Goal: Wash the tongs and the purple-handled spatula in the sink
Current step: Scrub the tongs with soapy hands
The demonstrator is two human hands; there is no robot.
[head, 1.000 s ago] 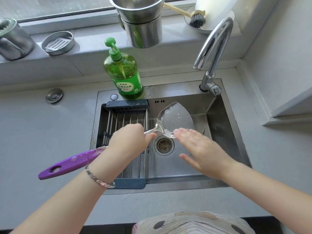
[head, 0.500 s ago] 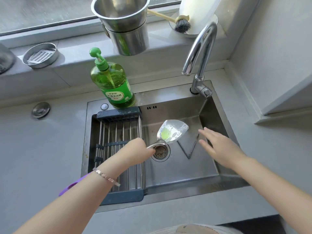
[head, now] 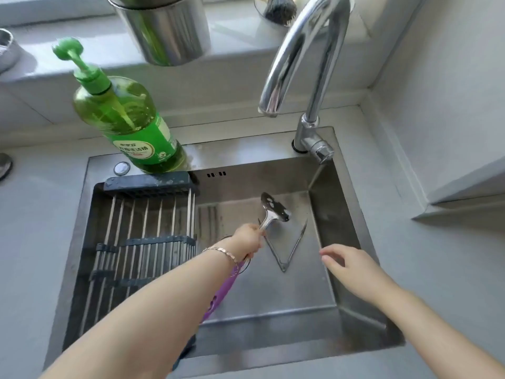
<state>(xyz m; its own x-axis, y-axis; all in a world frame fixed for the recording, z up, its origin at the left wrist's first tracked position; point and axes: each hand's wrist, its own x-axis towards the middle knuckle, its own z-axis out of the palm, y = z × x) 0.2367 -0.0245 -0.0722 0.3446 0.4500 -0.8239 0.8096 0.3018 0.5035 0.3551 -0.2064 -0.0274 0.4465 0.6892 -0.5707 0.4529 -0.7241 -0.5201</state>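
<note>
1. Hands, two: left hand (head: 247,237) at 6 o'clock, right hand (head: 352,265) at 4 o'clock.
2. Utensils, two: one purple-handled spatula (head: 276,207), one pair of tongs (head: 284,267).
3. Sink (head: 273,296), one; faucet (head: 285,56), one, at 1 o'clock.
4. Soap bottle (head: 131,124), one, at 10 o'clock; rack (head: 142,231), one, at 8 o'clock.
5. Steel canister (head: 166,31), one, at 11 o'clock; brush (head: 280,6), one, at 12 o'clock.

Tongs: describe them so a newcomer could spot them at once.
Look in the steel sink, on the basin floor right of the drying rack. The tongs lie there as a thin metal V, tip toward the viewer. Unlike the spatula, no hand holds them.
</note>
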